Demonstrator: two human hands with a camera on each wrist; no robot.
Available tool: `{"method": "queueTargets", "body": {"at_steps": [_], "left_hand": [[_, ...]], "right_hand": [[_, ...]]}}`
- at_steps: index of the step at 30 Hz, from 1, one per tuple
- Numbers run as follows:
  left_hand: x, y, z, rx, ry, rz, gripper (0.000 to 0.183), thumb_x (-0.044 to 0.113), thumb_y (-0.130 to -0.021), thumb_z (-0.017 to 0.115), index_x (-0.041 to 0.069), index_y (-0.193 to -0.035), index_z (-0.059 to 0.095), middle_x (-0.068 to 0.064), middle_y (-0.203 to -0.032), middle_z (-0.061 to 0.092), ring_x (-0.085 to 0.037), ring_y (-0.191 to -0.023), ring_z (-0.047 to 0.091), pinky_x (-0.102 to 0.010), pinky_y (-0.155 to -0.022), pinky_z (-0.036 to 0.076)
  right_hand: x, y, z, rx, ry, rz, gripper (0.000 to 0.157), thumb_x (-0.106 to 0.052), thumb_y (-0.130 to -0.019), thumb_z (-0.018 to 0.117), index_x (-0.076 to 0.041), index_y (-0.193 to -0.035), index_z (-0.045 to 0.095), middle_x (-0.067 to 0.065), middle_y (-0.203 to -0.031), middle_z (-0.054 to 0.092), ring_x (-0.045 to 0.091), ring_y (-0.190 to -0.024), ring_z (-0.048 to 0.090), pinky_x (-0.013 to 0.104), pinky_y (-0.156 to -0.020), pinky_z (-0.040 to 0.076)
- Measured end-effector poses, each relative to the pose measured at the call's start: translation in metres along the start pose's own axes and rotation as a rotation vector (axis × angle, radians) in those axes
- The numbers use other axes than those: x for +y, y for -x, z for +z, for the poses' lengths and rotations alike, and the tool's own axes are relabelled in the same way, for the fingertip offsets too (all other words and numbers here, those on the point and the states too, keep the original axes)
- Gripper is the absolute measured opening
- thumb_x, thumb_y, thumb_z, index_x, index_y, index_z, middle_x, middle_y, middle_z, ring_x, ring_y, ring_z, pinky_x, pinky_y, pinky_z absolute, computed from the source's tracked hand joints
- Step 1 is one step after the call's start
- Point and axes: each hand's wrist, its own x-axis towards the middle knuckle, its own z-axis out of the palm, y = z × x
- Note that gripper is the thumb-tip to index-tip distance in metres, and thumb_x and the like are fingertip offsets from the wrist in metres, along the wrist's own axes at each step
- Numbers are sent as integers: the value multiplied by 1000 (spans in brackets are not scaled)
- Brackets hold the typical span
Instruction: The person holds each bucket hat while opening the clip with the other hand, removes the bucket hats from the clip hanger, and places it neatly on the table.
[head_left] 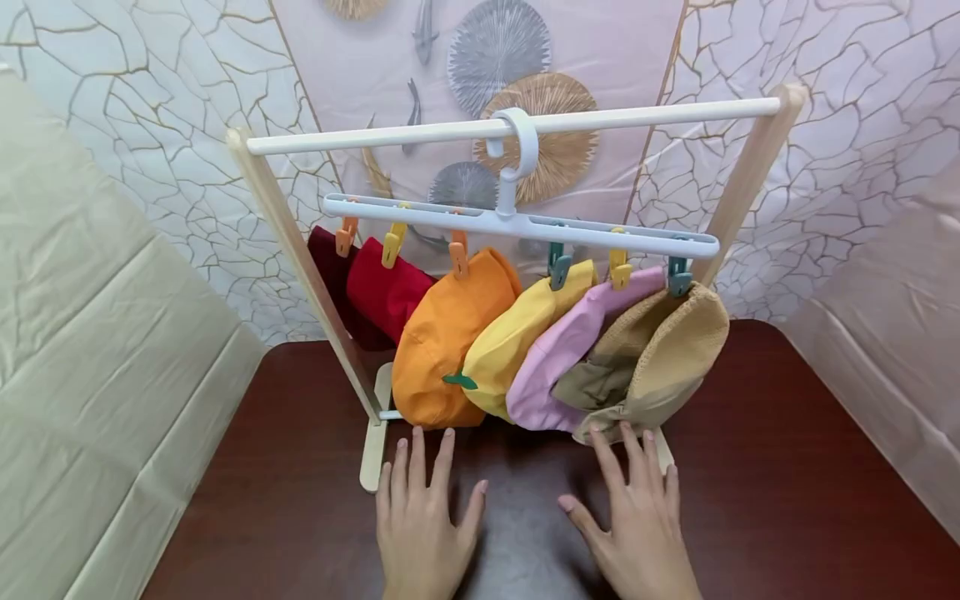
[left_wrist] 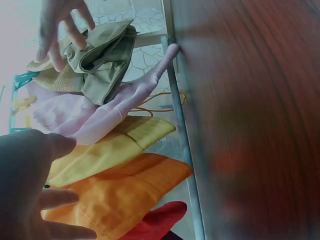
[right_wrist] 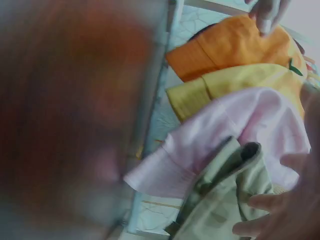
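Note:
Several cloth hats hang in a row from a pale hanger [head_left: 450, 218] with coloured clips. From left to right come a dark maroon hat [head_left: 330, 279], a red hat [head_left: 390, 287], an orange hat [head_left: 442, 350], a yellow hat [head_left: 517, 333], a pink hat [head_left: 551, 367] and a khaki and straw-coloured hat [head_left: 678, 350]. My left hand [head_left: 423, 529], fingers spread, is in front of the orange hat and holds nothing. Likewise spread, my right hand [head_left: 637, 533] is below the khaki hat; whether its fingertips touch the brim I cannot tell.
The hanger hooks over the white top bar [head_left: 390, 136] of a wooden rack, whose left post [head_left: 300, 267] and right post [head_left: 750, 183] lean outward. Its foot [head_left: 372, 458] stands on the dark brown table [head_left: 247, 517]. A patterned wall covering [head_left: 135, 125] is behind.

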Motion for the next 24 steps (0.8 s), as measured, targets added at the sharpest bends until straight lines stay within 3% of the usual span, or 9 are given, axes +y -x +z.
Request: {"method": "queueTargets", "body": {"at_steps": [4,8,11,15,20,24], "left_hand": [[3,-5,-3,114,86,45,54,50,-91,60,16,-134,62,-16,-137,58,-36,-123,55,-54,-99,42],[9,-17,-6,189,212,103,45,43,-93,62,15,-128,66,-12,-131,62,-32,-118,57,-50,-94,44],[10,-30,-9,262,291,142,45,38,-91,65,13,-128,66,-14,-132,60,-34,-118,56,-50,-93,42],[3,-52,-12,321,311,137,59,40,-90,66,11,-140,57,-22,-147,45,-42,-132,44,-59,-101,38],[-4,-75,-13,239,303,121,71,46,-92,63,17,-152,41,-21,-160,24,-45,-144,27,-65,-110,29],[-4,-85,-12,152,307,115,77,43,-89,69,22,-155,36,-18,-163,17,-41,-148,20,-64,-113,25]], "right_hand": [[9,-18,-21,165,-127,-31,73,-35,-91,72,-13,-152,40,22,-144,44,42,-131,40,58,-107,34],[28,-50,-46,361,-195,-82,64,-37,-96,66,0,-145,45,27,-134,49,40,-123,45,36,-112,32],[43,-77,-60,473,-246,-93,66,-41,-96,64,2,-143,45,30,-136,46,41,-126,42,35,-115,29],[54,-105,-70,535,-317,-33,64,-43,-96,63,-7,-146,46,24,-140,45,34,-128,42,32,-112,27],[55,-125,-68,544,-401,6,47,-32,-99,60,-14,-143,53,5,-131,56,19,-111,50,21,-93,34],[46,-129,-61,550,-426,-16,38,-21,-99,60,-6,-134,59,-18,-116,51,8,-101,49,19,-82,34]]}}
